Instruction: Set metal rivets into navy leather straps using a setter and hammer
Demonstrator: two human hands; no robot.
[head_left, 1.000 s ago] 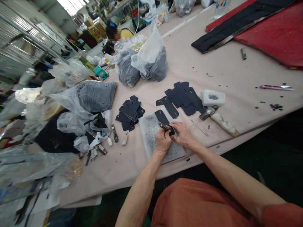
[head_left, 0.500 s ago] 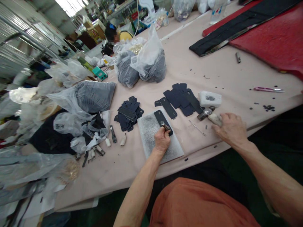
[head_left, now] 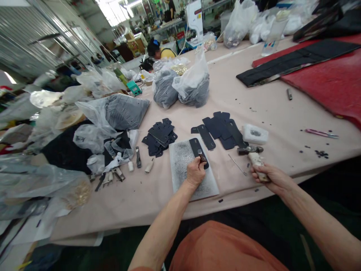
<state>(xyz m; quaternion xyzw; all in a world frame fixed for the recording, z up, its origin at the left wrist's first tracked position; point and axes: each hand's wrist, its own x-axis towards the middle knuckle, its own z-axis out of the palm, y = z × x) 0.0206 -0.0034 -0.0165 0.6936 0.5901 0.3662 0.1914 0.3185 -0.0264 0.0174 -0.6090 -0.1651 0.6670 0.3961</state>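
Note:
My left hand (head_left: 195, 171) is closed around a small metal punch (head_left: 200, 155), its lower end on a dark piece (head_left: 195, 146). That piece lies on a speckled whitish board (head_left: 179, 165). Over at the right, my right hand (head_left: 270, 177) grips the pale wrapped handle of a hammer (head_left: 249, 150), whose dark metal head is beside a white block (head_left: 255, 134). Loose dark pieces (head_left: 220, 128) lie behind the board, and a heap of cut dark pieces (head_left: 159, 137) is to its left. A thin metal rod (head_left: 237, 165) rests between the board and the hammer.
Filled plastic bags (head_left: 193, 88) stand at the back, with more bags (head_left: 121, 111) on the left. Small tools (head_left: 138, 157) lie left of the board. A pink pen (head_left: 321, 133) and red material (head_left: 329, 82) are at the right. A person (head_left: 166, 52) is in the background.
My right hand has closed around the hammer handle, and the hammer has turned. The left hand still holds the punch on the dark piece. The whole view has shifted slightly.

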